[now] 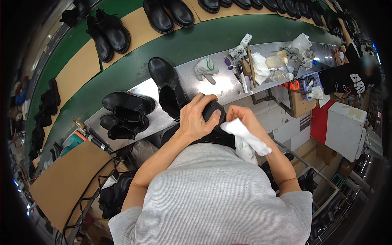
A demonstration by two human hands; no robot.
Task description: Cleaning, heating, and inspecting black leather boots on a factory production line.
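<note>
A black leather boot [212, 109] is held close against my body, just over the near edge of the bench. My left hand [197, 119] grips it from the left, fingers over its rounded end and thumb on the near side. At the boot's right side, my right hand [241, 116] is closed with its fingertips bent. A white cloth [247, 136] hangs out of that hand and lies across the wrist; the fingers' exact hold on it is partly hidden. Another black boot [165, 81] lies on the metal bench left of my hands, its opening toward me.
A pair of black boots [128, 110] lies farther left on the bench [185, 75]. Beyond are a white glove [206, 70], brushes [232, 67], bottles [281, 75] and a purple basket [310, 81]. Shoes line the green conveyor [134, 45]. A person [347, 75] stands at far right.
</note>
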